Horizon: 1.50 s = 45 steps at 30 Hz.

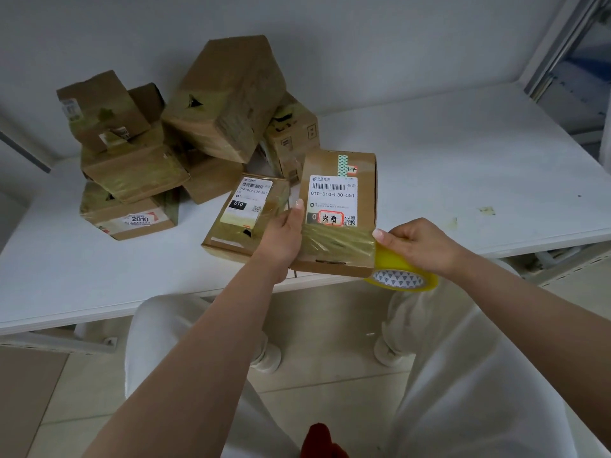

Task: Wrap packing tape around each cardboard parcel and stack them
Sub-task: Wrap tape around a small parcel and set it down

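A red object [322, 439], too blurred to name, sits at the bottom edge, between the person's white trouser legs [185, 342]. Above it the two bare forearms reach to the front edge of the white table [463, 166]. The left hand [284, 233] grips the left side of a flat cardboard parcel [337, 206], thumb lying up along its edge, fingers hidden underneath. The parcel is tilted up off the table, its near end overhanging the edge; it bears a white shipping label [333, 200] reading 010-010-L30-551. A band of yellowish tape crosses its near end. The right hand [420, 244] holds a yellow packing tape roll [400, 276] against the parcel's lower right corner, fingers curled over the roll. Just left of the held parcel a second labelled parcel [246, 216] lies flat. Behind, toward the wall, is a loose pile of taped boxes [185, 127], leaning on one another
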{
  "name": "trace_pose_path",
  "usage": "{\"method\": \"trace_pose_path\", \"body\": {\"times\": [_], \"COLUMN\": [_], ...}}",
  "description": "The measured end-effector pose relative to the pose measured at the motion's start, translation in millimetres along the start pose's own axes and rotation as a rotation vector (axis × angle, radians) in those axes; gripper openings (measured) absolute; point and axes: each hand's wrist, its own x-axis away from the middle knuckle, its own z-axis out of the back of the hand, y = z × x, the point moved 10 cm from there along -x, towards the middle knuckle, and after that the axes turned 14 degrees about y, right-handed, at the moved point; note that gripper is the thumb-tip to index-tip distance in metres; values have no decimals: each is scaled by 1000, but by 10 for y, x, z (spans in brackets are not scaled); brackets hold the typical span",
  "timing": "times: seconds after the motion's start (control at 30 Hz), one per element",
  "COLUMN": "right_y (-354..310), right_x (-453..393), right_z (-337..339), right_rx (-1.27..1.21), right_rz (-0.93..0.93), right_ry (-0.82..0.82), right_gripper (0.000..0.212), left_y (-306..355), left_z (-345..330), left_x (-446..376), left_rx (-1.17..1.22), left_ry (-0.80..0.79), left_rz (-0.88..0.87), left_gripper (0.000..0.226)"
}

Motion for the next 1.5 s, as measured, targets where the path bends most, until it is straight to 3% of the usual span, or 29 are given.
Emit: {"method": "trace_pose_path", "body": {"times": [0.07, 0.23, 0.37, 0.43, 0.57, 0.67, 0.73, 0.83, 0.93, 1.07, 1.2, 1.33, 1.4, 1.5], "right_y": [15, 36, 53, 51, -36, -176, -223, -323, -444, -557, -462, -72, 50, -11], "right_x": [-7, 33, 58, 37, -14, -32, -34, -11, 22, 30, -23, -70, -47, -71], "right_z": [6, -7, -20, -29, -70, -166, -217, -210, -173, -85, -35, -102, -151, -200], "right_rx": [-6, 150, 241, 289, 433, 525, 479, 186, -57, -141, -31, 389, 384, 338], "right_rz": [-1, 14, -10, -8, 29, 99, 93, 47, -5, -16, 20, 43, -4, -2], "right_ry": [7, 31, 41, 52, 34, -26, -104, -199, -244, -295, -221, -120, -114, -62], "right_gripper": [62, 83, 65, 62, 60, 53, 43, 31, 41, 54, 46, 59, 59, 63], "left_y": [-33, -121, -186, -199, -478, -609, -628, -603, -550, -576, -592, -609, -609, -565], "left_z": [-12, -72, -132, -213, -464, -567, -569, -520, -442, -312, -242, -184, -183, -164], "left_x": [-14, -52, 40, 136, 249, 314, 269, 168, 120, 53, 14, 8, 7, 19], "left_rx": [-69, -376, -901, -1005, -885, -805, -776, -679, -557, -322, -229, -183, -198, -173], "left_ry": [25, 107, 149, 86, -236, -339, -323, -306, -321, -322, -307, -316, -331, -353], "left_rz": [-44, -287, -458, -501, -388, -299, -290, -313, -328, -236, -205, -177, -177, -162], "left_gripper": [40, 44, 59, 71, 107, 120, 116, 110, 107, 113, 107, 106, 106, 71]}}
